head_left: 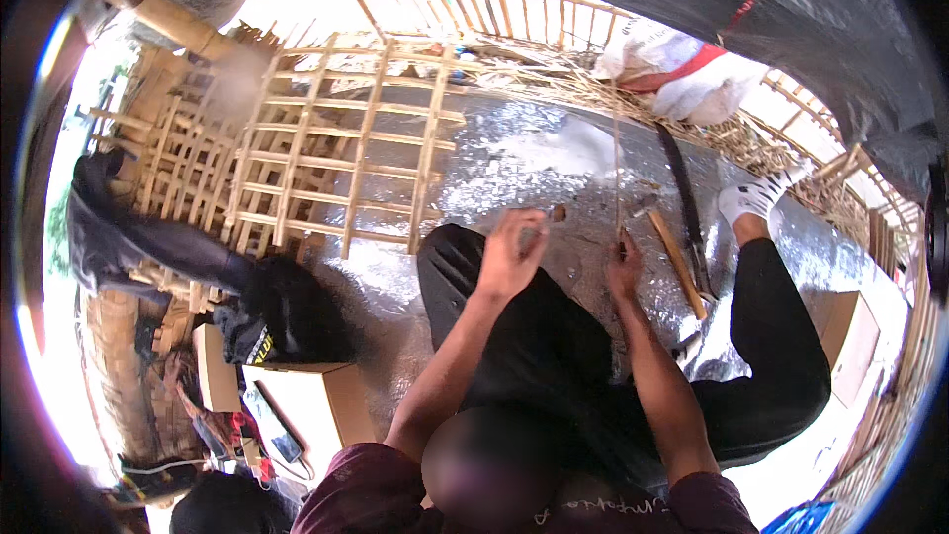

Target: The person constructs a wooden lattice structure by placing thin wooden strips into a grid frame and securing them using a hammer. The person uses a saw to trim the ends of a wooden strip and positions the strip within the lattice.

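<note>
My left hand (514, 255) is closed above my bent knee, with a short brown-ended piece (560, 212) sticking out past its fingertips; its kind is not clear. To the right of it, my right hand (624, 269) is closed around the lower end of a thin stick (618, 153), which points away from me. A hammer (677, 264) with a wooden handle lies just right of that hand. Beyond the hammer stretches a long, dark, narrow strip-like thing (682, 188). All of these are over a silvery foil mat (504, 153).
Bamboo lattice panels (361, 153) are stacked at the left. A cardboard box (346, 400) and a phone (280, 440) are at the lower left, near dark cloth (282, 311). White sacks (692, 79) and loose straw lie at the far right. My socked foot (759, 196) rests right of the hammer.
</note>
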Motion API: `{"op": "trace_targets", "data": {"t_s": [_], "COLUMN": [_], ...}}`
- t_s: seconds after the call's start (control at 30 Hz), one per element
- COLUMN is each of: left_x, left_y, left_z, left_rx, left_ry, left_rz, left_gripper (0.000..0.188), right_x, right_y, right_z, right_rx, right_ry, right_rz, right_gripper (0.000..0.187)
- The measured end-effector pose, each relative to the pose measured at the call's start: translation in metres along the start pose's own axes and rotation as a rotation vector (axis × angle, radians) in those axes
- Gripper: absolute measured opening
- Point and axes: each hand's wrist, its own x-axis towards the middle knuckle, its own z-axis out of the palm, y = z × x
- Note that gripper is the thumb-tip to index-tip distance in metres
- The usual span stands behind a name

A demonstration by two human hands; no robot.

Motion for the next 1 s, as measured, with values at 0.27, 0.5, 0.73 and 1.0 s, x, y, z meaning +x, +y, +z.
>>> {"op": "trace_targets", "data": {"t_s": [0.27,0.5,0.73,1.0], "left_x": [0.011,0.017,0.061,0.074], "left_y": [-0.019,-0.033,-0.056,-0.079], "left_z": [0.124,0.151,0.126,0.128], "left_rx": [0.067,0.078,0.063,0.267], "left_ry": [-0.585,-0.544,-0.499,-0.533], "left_rz": [-0.507,-0.474,-0.389,-0.31], "left_gripper": [0.046,0.036,0.024,0.028], "right_x": [-0.021,-0.028,0.048,0.041], "right_y": [0.014,-0.031,-0.04,0.011], "right_z": [0.014,0.011,-0.099,-0.138], "right_rx": [0.461,0.203,-0.225,-0.774], "right_ry": [0.024,0.018,0.036,0.196], "right_rz": [0.082,0.109,-0.145,0.06], "right_gripper": [0.031,0.044,0.034,0.068]}}
